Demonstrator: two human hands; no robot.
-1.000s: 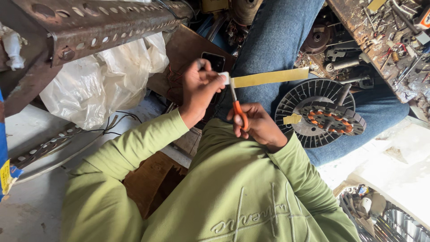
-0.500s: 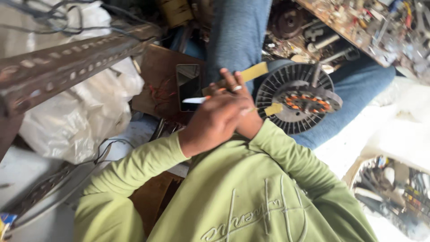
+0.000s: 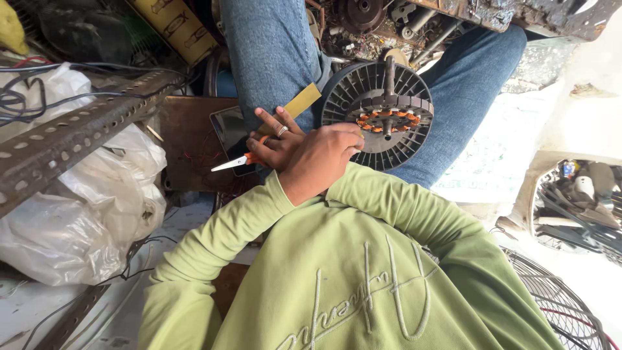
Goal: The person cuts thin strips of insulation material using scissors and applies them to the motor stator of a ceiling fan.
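My arms are crossed over my lap. My right hand [image 3: 272, 137], with a ring on one finger, grips orange-handled scissors [image 3: 232, 162] whose blades point left. My left hand [image 3: 324, 155] lies over it, fingers curled, its tips against the edge of a black finned fan motor [image 3: 389, 116] with orange windings and an upright shaft. A flat yellow strip [image 3: 303, 100] sticks up from between the two hands. The left hand seems to hold it, but the grip is hidden. The motor rests between my knees in blue jeans [image 3: 272, 58].
A rusty perforated angle bar [image 3: 78, 136] crosses the left side above white plastic bags [image 3: 97, 214] and loose wires. A brown board [image 3: 188, 136] lies beside my left knee. Metal parts clutter the top edge. A wire fan guard [image 3: 557, 304] lies at the bottom right.
The camera has swung, so the motor now sits higher in view. The scissors have turned from upright to pointing left, and my left hand has crossed over the right.
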